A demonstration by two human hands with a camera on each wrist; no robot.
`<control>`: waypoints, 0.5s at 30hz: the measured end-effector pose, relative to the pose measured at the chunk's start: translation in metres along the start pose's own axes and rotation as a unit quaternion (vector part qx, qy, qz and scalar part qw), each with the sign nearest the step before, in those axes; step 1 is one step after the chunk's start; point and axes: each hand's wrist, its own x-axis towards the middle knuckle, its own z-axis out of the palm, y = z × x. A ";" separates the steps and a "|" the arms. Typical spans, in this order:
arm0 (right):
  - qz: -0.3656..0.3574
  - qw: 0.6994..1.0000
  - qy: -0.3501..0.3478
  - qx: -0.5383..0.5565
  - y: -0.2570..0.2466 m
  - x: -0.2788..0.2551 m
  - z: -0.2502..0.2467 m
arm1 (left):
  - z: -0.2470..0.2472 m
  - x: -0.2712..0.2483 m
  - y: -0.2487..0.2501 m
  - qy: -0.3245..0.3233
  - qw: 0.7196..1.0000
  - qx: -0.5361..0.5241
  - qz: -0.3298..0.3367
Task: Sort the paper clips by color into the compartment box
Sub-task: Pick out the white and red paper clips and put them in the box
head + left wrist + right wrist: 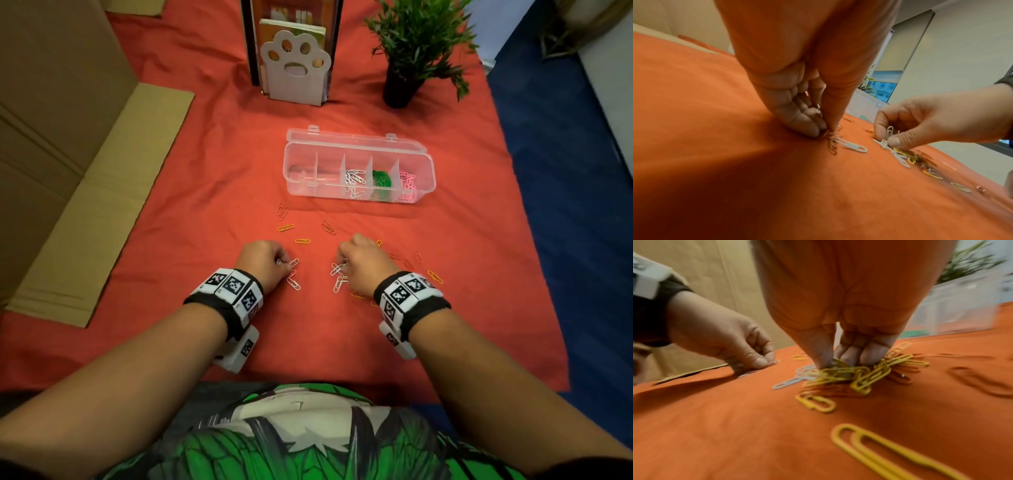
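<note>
Left hand (265,260): fingers curled down, pinching white paper clips (293,272) on the red cloth (191,212).
Right hand (363,262): at 3 o'clock of the left, pinching white clips (888,134) from the mixed pile (859,374).
Compartment box (359,171): open, at 12 o'clock, holding white, green, pink clips apart.

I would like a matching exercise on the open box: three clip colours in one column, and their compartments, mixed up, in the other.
Column 1:
1. white clips
2. green clips
3. pink clips

Column 2:
a. rightmost compartment of the compartment box
b. compartment left of the green one
c. between the white and pink compartments

Pairs: 1-b, 2-c, 3-a
</note>
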 end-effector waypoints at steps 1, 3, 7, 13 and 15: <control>0.019 1.000 -0.003 0.022 0.005 -0.001 -0.003 | 0.004 0.001 0.004 -0.008 1.000 -0.008 0.009; 0.054 0.997 -0.001 0.049 0.015 -0.003 -0.009 | 0.010 0.005 0.010 -0.019 0.998 -0.053 0.009; 0.109 0.986 0.046 0.118 0.031 -0.007 -0.017 | 0.010 0.014 0.020 -0.043 0.979 -0.197 -0.004; 0.054 0.994 0.082 0.042 0.026 -0.014 -0.015 | -0.002 0.023 0.027 -0.020 0.958 -0.276 -0.078; 0.031 0.997 0.071 0.021 0.014 -0.012 -0.007 | -0.003 0.021 0.026 -0.009 0.978 -0.201 -0.062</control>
